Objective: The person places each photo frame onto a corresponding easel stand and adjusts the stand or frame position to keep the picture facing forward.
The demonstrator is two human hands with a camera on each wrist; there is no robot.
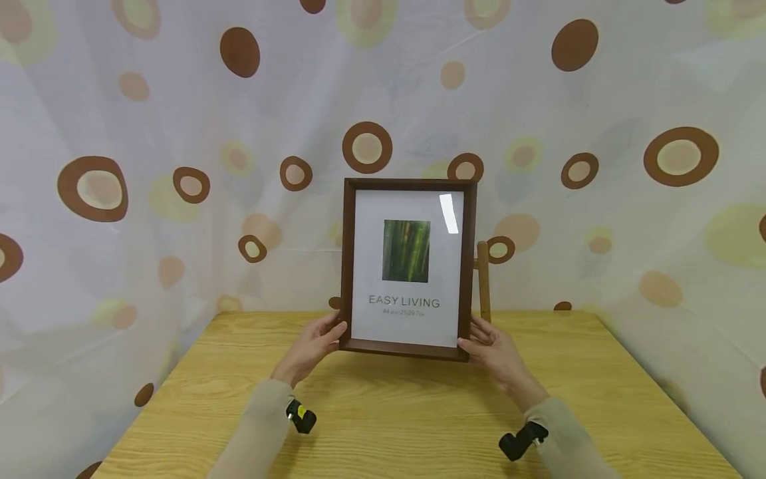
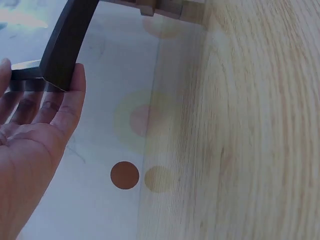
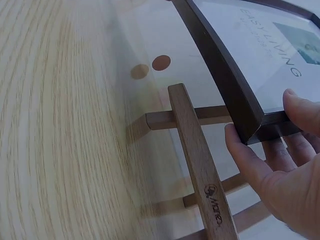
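Upright between my two hands is a dark brown picture frame (image 1: 409, 266), with a white insert, a green picture and the words "EASY LIVING". My left hand (image 1: 311, 346) grips its lower left corner, thumb on the front and fingers spread beneath it in the left wrist view. At the lower right corner my right hand (image 1: 499, 359) does the same, its thumb (image 3: 300, 107) over the front edge. Behind the frame stands a wooden easel (image 1: 483, 283), mostly hidden in the head view; its post (image 3: 197, 150) and crossbars show beside the right hand in the right wrist view.
A light wood-grain table (image 1: 389, 426) lies under my hands. Its back edge meets a white curtain (image 1: 299, 100) with brown and yellow circles, which also hangs along both sides. Black wrist cameras are strapped to both sleeves.
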